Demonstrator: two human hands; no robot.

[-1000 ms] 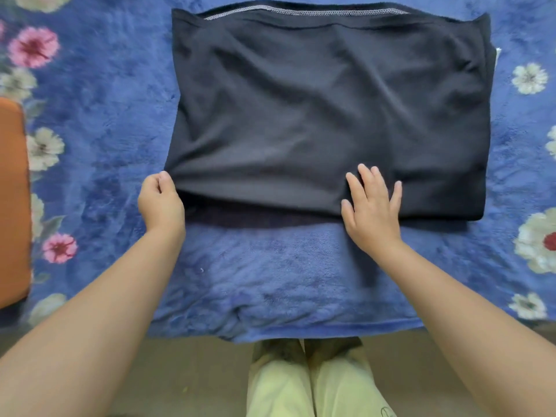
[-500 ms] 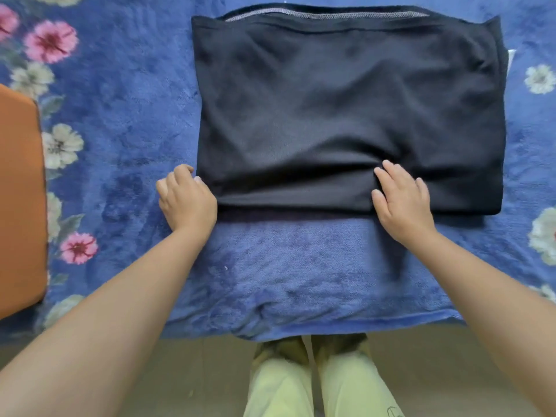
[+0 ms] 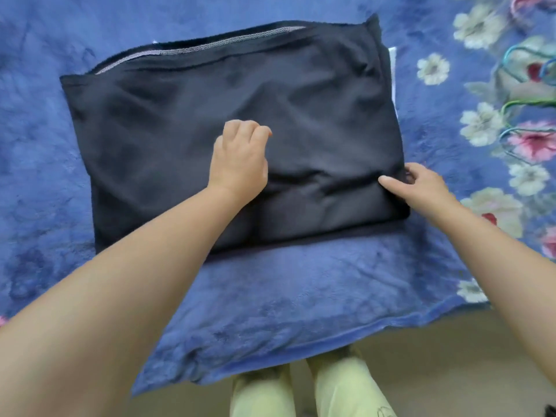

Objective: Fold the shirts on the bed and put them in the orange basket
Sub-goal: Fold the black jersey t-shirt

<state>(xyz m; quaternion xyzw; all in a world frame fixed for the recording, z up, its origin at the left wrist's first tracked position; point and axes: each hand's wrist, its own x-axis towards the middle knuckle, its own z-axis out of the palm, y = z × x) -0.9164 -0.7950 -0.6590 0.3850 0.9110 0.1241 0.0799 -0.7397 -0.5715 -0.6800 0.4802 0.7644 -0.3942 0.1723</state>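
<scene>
Legs: pale green trousers (image 3: 331, 389) are seen at the bottom centre of the frame, over a beige floor (image 3: 451, 365).
Blanket: a blue plush blanket (image 3: 285, 296) with a flower print is spread across nearly the whole frame; its near edge hangs at the lower centre.
Shirt: a dark folded shirt (image 3: 180, 139) is laid flat on the blanket in the centre of the frame, its grey stitched seam along the upper edge; a sliver of white is seen at its right edge.
Left hand: the left hand (image 3: 240, 161) is placed on the middle of the shirt, knuckles up and fingers curled under; whether cloth is pinched cannot be told.
Right hand: the right hand (image 3: 421, 185) is set at the shirt's right edge near its lower right corner, the thumb laid on top of the cloth and the fingers curled round the edge, so the edge is grasped.
Hangers: thin green and blue wire hangers (image 3: 526, 100) are seen on the blanket at the upper right edge of the frame, well apart from the shirt.
</scene>
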